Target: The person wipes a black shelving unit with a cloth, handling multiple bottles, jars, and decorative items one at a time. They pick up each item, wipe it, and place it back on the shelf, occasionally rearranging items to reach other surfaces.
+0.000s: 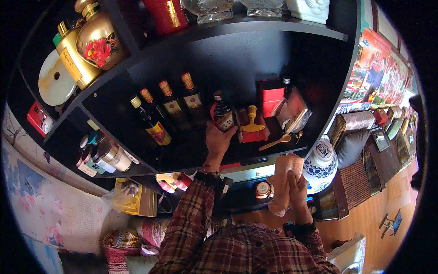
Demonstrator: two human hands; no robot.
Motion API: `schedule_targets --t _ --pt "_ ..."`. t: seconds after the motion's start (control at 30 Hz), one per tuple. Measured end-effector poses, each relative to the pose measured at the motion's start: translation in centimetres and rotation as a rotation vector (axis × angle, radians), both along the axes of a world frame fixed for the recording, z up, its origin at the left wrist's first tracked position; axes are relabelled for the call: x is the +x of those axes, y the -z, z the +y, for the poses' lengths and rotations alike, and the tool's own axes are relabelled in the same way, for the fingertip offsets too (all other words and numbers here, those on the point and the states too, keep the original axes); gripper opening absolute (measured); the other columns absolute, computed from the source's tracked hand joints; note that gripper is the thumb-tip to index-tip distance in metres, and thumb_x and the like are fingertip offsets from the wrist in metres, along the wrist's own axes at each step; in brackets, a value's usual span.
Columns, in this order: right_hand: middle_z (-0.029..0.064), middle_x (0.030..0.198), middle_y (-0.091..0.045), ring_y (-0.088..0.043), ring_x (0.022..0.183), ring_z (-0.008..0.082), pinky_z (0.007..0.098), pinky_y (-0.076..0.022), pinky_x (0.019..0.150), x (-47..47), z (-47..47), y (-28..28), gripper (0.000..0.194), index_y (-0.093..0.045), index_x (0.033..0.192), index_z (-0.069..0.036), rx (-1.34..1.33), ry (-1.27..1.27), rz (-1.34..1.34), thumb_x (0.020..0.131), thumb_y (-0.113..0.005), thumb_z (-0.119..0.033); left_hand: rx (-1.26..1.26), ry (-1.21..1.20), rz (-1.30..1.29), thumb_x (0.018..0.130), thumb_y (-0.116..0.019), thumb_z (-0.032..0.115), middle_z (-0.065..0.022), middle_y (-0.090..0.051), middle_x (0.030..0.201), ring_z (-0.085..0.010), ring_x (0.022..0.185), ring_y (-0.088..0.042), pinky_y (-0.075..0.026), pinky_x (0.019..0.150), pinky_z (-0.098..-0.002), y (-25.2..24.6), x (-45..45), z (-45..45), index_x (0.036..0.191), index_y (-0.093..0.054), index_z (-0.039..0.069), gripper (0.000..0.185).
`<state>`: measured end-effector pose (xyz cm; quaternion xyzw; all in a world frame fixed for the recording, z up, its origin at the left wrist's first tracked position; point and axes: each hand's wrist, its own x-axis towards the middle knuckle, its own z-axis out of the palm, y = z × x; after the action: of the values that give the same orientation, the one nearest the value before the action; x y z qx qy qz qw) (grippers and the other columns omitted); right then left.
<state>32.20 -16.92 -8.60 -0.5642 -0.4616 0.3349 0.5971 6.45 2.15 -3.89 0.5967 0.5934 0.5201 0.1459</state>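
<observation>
My left hand [219, 138] reaches onto the black shelf and grips a dark glass bottle [223, 114] with a white label around its lower body. The bottle stands nearly upright. In my right hand [297, 186] is a folded pinkish-orange cloth [286, 176], held in front of the shelf's edge. Left of the gripped bottle stand several dark bottles with gold and red caps, among them one with a yellow and red label [159, 133]. Just to its right, a yellow T-shaped handled tool [252, 121] rests on a red packet [255, 134].
A wooden spoon [275, 142] lies near the shelf's front, below red boxes [271, 96] and a plastic-wrapped packet [297, 111]. A blue-and-white porcelain jar [320, 167] stands right of the cabinet. Jars [113, 154] fill the lower left compartment; a gold flask [97, 37] sits above.
</observation>
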Motion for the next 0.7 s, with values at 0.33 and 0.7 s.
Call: schedule_targets --t 0.33,0.7 --pt "0.0068 0.084 -0.067 -0.058 0.078 0.0103 0.0281 -0.0486 0.064 1.3 -0.2 1.5 0.027 -0.063 0.106 0.004 -0.005 0.011 0.128 0.101 -0.058 -0.023 -0.122 -0.166 0.223 0.068 -0.084 0.055 -0.0225 -0.062 0.108 -0.0424 0.1 -0.064 -0.055 0.081 -0.0493 0.3 0.5 4.0 0.117 -0.048 -0.001 0.083" --pt "0.0072 0.088 -0.068 -0.06 0.08 0.0108 0.027 -0.0495 0.065 1.6 0.4 2.1 0.029 -0.062 0.108 0.004 0.015 -0.036 0.185 0.102 -0.058 -0.023 -0.121 -0.202 0.506 0.071 -0.072 0.073 -0.0231 -0.069 0.103 -0.0391 0.095 -0.069 -0.057 0.075 -0.0469 -0.3 -0.4 5.2 0.116 -0.055 -0.004 0.091"
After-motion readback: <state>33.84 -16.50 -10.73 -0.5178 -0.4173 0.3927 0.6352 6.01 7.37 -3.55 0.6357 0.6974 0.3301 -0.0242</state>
